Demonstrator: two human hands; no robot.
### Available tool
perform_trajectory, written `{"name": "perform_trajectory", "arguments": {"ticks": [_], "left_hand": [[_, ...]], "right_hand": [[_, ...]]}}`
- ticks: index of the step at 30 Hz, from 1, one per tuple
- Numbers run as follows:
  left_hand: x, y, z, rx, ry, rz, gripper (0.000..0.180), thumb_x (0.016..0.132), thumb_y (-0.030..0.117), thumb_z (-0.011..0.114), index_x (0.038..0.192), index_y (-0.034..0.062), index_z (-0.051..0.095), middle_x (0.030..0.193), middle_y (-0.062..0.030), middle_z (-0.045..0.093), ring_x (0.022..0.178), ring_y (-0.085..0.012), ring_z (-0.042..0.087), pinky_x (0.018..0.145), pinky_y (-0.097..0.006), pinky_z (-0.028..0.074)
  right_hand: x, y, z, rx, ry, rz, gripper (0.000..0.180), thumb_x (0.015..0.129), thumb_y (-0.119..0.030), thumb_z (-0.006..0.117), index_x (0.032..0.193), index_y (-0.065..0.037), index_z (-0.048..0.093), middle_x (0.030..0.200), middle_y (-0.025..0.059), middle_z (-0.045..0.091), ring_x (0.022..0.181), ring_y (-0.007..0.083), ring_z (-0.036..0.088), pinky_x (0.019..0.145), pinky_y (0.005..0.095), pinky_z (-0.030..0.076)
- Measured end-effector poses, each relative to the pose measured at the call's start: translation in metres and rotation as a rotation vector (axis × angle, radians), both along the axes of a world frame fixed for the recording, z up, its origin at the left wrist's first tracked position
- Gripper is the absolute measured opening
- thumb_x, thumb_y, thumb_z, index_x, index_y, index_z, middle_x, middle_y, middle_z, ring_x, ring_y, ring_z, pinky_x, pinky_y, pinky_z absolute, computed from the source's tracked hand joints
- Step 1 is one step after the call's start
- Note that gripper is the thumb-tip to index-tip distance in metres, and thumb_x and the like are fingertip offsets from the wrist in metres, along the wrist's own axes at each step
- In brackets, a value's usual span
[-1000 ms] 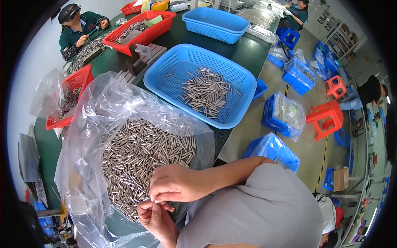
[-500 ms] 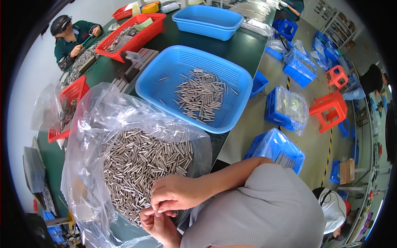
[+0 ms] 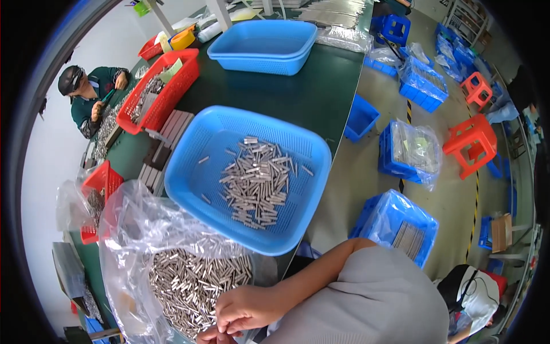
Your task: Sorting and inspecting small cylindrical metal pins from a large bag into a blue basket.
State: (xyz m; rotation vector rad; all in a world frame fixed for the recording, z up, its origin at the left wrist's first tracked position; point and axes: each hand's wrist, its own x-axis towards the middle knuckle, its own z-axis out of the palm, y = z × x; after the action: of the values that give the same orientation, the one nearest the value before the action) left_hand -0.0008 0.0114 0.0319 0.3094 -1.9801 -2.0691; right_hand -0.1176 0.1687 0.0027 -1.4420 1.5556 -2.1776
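Short metal pins [image 3: 197, 286] fill a clear plastic bag [image 3: 137, 223] lying spread open on the green table. Over the near edge of this heap my right hand [image 3: 243, 309] is closed in a pinch. Its fingertips meet those of my left hand [image 3: 215, 335], which is partly cut off by the lower edge and also looks closed. Whatever sits between the fingers is too small or hidden to make out. Beyond the bag stands a blue perforated basket [image 3: 189, 166], with a looser pile of similar pins in its middle and a few strays at the left.
Two stacked blue trays [image 3: 258, 63] stand at the far side of the table [image 3: 321, 86]. Red baskets [image 3: 189, 80] of metal parts line the left, where a co-worker [image 3: 94, 97] sits. Along the floor at right are blue crates [image 3: 424, 86] and red stools [image 3: 472, 146].
The whole view has shifted, so the basket, bag and hands now appear lower in the picture. Both hands remain pinched together over the pins, the left now mostly out of sight.
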Motion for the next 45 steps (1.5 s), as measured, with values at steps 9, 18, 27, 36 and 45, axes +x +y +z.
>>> {"name": "perform_trajectory", "arguments": {"ticks": [9,18,27,36,45], "left_hand": [[-0.004,0.005,-0.009,-0.121,-0.034,0.069,0.015,0.093,0.019,0.059,0.093,0.0037,0.057,0.083,-0.011,0.061,0.073,-0.0166,0.055,0.069,-0.031,0.047],[0.0,-0.01,0.011,-0.041,0.029,0.091,0.018,0.09,0.017,0.062,0.085,0.0023,0.053,0.077,-0.0098,0.056,0.069,-0.016,0.049,0.067,-0.029,0.043],[0.015,-0.043,-0.014,0.331,0.076,-0.006,0.009,0.089,0.007,0.059,0.091,0.0021,0.051,0.073,-0.0119,0.057,0.058,-0.0133,0.053,0.047,-0.023,0.047],[0.022,-0.057,-0.016,0.614,-0.023,-0.284,0.006,0.089,-0.003,0.056,0.095,-0.0037,0.055,0.086,-0.0187,0.063,0.064,-0.018,0.06,0.059,-0.032,0.055],[0.013,-0.049,-0.016,0.583,-0.035,-0.266,0.008,0.092,-0.002,0.055,0.1,-0.0029,0.055,0.093,-0.0157,0.064,0.076,-0.0167,0.062,0.068,-0.03,0.055]], "right_hand": [[-0.003,0.007,0.002,0.137,-0.049,-0.035,0.017,0.081,-0.009,0.065,0.094,-0.004,0.054,0.083,0.0095,0.057,0.079,0.0299,0.06,0.065,0.0402,0.048],[0.004,0.007,-0.009,0.224,0.211,-0.213,0.012,0.088,-0.014,0.06,0.097,-0.007,0.056,0.081,0.0088,0.054,0.072,0.0271,0.056,0.06,0.0399,0.045],[0.012,0.016,0.002,0.523,0.59,-0.634,0.019,0.078,-0.014,0.071,0.093,-0.007,0.062,0.084,0.0062,0.057,0.075,0.0253,0.057,0.063,0.0379,0.046],[0.02,0.008,0.007,0.735,0.55,-0.779,0.017,0.075,-0.013,0.068,0.086,-0.006,0.058,0.079,0.0085,0.054,0.071,0.0279,0.056,0.061,0.0382,0.044],[0.008,0.007,0.012,0.783,0.563,-0.728,0.025,0.072,-0.009,0.07,0.094,-0.005,0.061,0.09,0.0101,0.059,0.079,0.0302,0.058,0.069,0.0401,0.048]]}}
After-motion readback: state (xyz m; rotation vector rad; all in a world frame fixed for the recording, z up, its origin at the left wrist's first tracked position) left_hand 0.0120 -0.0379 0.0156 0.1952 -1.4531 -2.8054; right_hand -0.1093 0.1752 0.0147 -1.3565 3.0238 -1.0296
